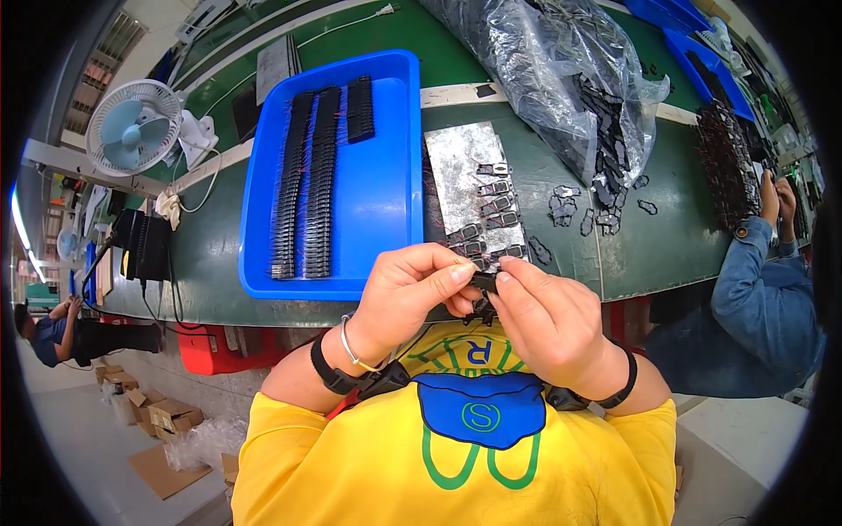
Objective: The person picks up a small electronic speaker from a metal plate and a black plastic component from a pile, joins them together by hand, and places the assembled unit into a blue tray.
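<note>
My left hand (405,287) and my right hand (554,323) meet at the table's front edge, fingers pinched on a small black plastic part (484,280) between them. Fingertips hide much of that part, so its details cannot be made out. Just beyond lies a silvery metal plate (458,171). Several small black pieces with thin wires (498,204) are lined up along its right side, down to my fingers. To the left, a blue tray (386,202) holds packed rows of black wired parts (317,193).
A clear plastic bag (535,83) spills thin black frames (607,140) onto the green table (570,245). A white fan (132,131) and a black box with cables (145,245) stand left. At right, a person in a denim sleeve (745,280) works beside a dark wired pile (726,167).
</note>
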Motion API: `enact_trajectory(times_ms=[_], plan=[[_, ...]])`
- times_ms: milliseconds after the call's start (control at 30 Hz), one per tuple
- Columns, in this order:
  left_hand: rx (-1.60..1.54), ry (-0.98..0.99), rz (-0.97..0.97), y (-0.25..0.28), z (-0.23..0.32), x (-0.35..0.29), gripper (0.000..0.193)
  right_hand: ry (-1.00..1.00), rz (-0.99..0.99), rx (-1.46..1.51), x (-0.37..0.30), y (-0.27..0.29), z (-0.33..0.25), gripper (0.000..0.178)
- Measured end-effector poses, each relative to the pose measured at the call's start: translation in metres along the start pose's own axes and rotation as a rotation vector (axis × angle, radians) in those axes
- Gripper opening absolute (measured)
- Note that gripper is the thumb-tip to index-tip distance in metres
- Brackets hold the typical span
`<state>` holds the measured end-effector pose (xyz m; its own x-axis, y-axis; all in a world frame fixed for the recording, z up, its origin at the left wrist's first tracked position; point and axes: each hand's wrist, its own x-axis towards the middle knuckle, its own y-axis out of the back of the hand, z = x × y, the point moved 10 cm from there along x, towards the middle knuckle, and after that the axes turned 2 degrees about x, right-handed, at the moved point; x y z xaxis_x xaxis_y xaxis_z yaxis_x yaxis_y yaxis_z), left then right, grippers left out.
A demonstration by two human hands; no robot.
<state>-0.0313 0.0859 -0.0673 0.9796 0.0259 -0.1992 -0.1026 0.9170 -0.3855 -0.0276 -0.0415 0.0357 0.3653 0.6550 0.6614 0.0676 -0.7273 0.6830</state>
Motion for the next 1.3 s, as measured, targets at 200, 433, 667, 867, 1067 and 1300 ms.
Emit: enact_trajectory(times_ms=[200, 433, 667, 867, 1067, 1300], plan=[[0.036, 0.017, -0.008, 0.0, -0.001, -0.002, 0.014, -0.006, -0.01, 0.008, -0.002, -0.003, 0.001, 0.029], [-0.005, 0.036, -0.039, -0.001, -0.005, -0.003, 0.014, 0.023, -0.023, -0.003, -0.004, -0.005, 0.0, 0.029], [0.077, -0.021, -0.083, -0.007, 0.003, -0.008, 0.013, 0.029, -0.013, 0.003, -0.005, -0.003, -0.002, 0.028], [0.125, -0.05, -0.062, -0.009, 0.008, -0.013, 0.012, 0.054, -0.001, -0.005, -0.002, -0.002, -0.005, 0.027], [0.342, -0.212, -0.037, -0.01, 0.014, -0.015, 0.017, 0.055, 0.024, 0.006, -0.004, -0.002, -0.005, 0.027], [0.691, -0.466, -0.045, -0.025, 0.044, -0.022, 0.017, 0.066, 0.054, 0.021, -0.007, -0.001, -0.005, 0.029]])
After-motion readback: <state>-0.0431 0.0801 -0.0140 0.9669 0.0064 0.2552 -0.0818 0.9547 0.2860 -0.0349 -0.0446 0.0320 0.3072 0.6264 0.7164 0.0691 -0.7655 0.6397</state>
